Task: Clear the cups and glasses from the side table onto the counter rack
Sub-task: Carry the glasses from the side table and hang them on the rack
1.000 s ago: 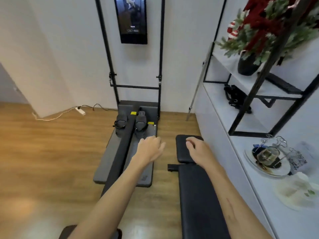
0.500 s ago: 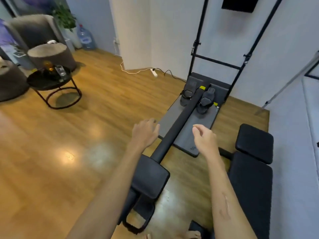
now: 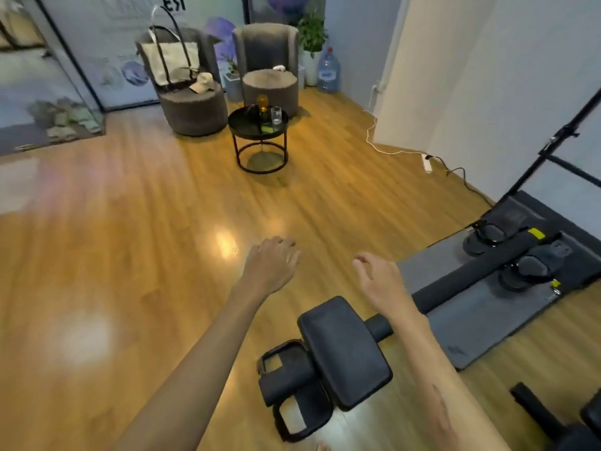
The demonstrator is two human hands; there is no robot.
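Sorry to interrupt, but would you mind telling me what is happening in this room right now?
A person faces a round black side table across the wooden floor. An amber glass and a clear glass stand on it. The left hand and right hand are open, empty and apart, nowhere near the glasses.

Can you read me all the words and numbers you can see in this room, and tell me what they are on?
"RE", seen back to front: dark letters on the glass wall panel, cut off by the picture's top edge.
Label on the water bottle: blue, too blurred to read.
Green card on the side table: too small to read.
Yellow tags on the rowing machine: no readable text.
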